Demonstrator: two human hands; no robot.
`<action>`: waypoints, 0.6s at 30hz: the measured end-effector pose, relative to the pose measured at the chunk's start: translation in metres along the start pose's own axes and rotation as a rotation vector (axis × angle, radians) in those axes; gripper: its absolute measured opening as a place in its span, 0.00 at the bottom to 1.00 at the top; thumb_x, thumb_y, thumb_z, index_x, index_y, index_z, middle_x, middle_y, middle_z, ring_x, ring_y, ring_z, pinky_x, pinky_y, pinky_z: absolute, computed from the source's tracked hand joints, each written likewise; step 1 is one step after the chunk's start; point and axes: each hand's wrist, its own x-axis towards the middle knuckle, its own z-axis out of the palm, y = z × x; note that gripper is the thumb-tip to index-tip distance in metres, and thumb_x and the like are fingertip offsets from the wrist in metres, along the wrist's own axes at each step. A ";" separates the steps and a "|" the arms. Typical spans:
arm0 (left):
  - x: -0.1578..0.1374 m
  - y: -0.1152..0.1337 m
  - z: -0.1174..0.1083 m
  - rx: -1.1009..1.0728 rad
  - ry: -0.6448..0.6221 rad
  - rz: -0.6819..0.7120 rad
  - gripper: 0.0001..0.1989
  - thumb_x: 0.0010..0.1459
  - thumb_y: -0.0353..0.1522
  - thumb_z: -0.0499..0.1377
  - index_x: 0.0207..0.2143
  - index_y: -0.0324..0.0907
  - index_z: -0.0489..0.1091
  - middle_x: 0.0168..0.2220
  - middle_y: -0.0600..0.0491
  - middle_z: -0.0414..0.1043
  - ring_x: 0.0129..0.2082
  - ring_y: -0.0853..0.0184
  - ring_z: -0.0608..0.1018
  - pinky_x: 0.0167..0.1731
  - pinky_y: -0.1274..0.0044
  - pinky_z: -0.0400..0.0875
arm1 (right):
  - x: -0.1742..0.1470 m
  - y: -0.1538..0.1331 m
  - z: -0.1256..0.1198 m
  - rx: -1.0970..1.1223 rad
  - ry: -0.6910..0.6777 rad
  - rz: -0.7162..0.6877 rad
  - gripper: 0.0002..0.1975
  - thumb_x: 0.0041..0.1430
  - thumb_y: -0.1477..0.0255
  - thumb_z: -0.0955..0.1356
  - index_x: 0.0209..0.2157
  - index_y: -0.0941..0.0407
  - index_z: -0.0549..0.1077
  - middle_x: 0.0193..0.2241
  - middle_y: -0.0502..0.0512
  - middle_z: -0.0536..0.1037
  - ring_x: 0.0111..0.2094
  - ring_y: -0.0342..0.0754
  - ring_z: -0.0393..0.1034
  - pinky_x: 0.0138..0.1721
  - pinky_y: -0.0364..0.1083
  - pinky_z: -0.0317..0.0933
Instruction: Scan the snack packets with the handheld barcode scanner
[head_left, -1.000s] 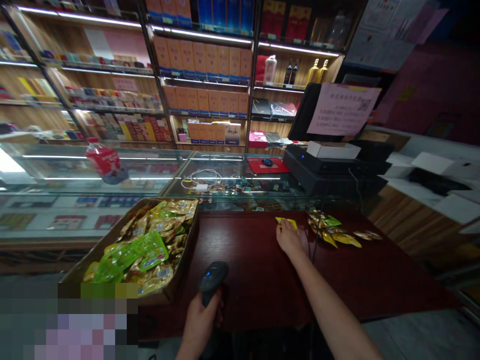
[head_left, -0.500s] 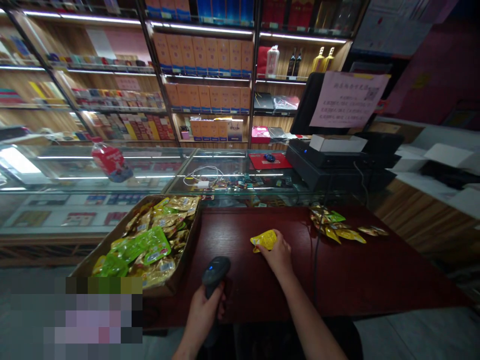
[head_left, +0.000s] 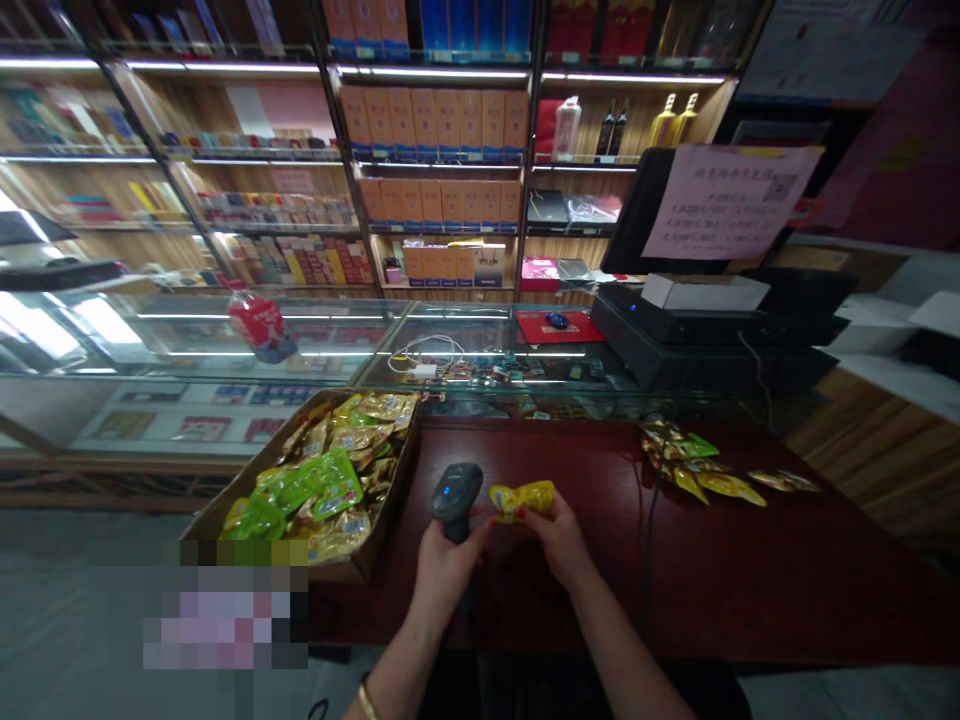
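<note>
My left hand [head_left: 450, 560] is closed around the handle of a dark barcode scanner [head_left: 457, 492], which is upright with a blue light on its head. In my right hand [head_left: 559, 540] is a small yellow snack packet [head_left: 523, 498], pinched at its right end. The packet is just right of the scanner's head, and my left fingertips come close to its lower edge; whether they touch it I cannot tell. To the left is a cardboard box [head_left: 390, 520] full of gold and green snack packets [head_left: 334, 485]. More packets [head_left: 697, 470] lie in a loose pile at the right.
A dark red tabletop [head_left: 570, 620] lies under my hands, with a black cable [head_left: 649, 550] running across it. Beyond stand a glass display counter [head_left: 345, 340], a red drink bottle [head_left: 259, 320], and a monitor with a paper sign [head_left: 731, 205]. Stocked shelves line the back.
My left hand has raised the scanner and brought it right, towards the packet. The packet in my right hand has turned and is now close to the scanner. The view has shifted left.
</note>
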 end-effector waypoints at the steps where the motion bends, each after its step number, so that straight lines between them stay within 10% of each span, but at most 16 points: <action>1: 0.004 0.001 0.005 -0.009 0.002 0.016 0.22 0.37 0.41 0.71 0.32 0.37 0.74 0.18 0.58 0.71 0.15 0.71 0.70 0.17 0.79 0.64 | -0.007 0.002 0.006 0.067 -0.015 0.037 0.26 0.40 0.61 0.80 0.39 0.53 0.73 0.34 0.51 0.82 0.33 0.51 0.78 0.31 0.48 0.72; 9: 0.006 -0.003 -0.001 -0.014 -0.105 0.031 0.13 0.40 0.35 0.69 0.26 0.40 0.70 0.14 0.61 0.67 0.13 0.72 0.67 0.16 0.80 0.62 | -0.025 -0.001 0.005 0.197 -0.158 0.098 0.31 0.40 0.68 0.80 0.48 0.50 0.71 0.34 0.48 0.82 0.34 0.50 0.78 0.38 0.48 0.70; 15: 0.003 -0.006 -0.010 0.245 -0.080 0.324 0.09 0.46 0.33 0.65 0.33 0.40 0.77 0.30 0.50 0.81 0.30 0.60 0.80 0.33 0.75 0.73 | -0.031 -0.047 -0.001 -0.522 -0.160 -0.209 0.30 0.43 0.69 0.78 0.51 0.47 0.76 0.52 0.55 0.78 0.53 0.58 0.72 0.56 0.56 0.62; 18: -0.002 -0.003 -0.009 0.311 -0.132 0.345 0.11 0.47 0.32 0.65 0.36 0.40 0.77 0.30 0.50 0.82 0.31 0.59 0.81 0.33 0.75 0.73 | -0.034 -0.065 0.004 -0.845 -0.244 -0.305 0.21 0.44 0.70 0.77 0.44 0.47 0.81 0.42 0.54 0.83 0.45 0.59 0.76 0.50 0.54 0.64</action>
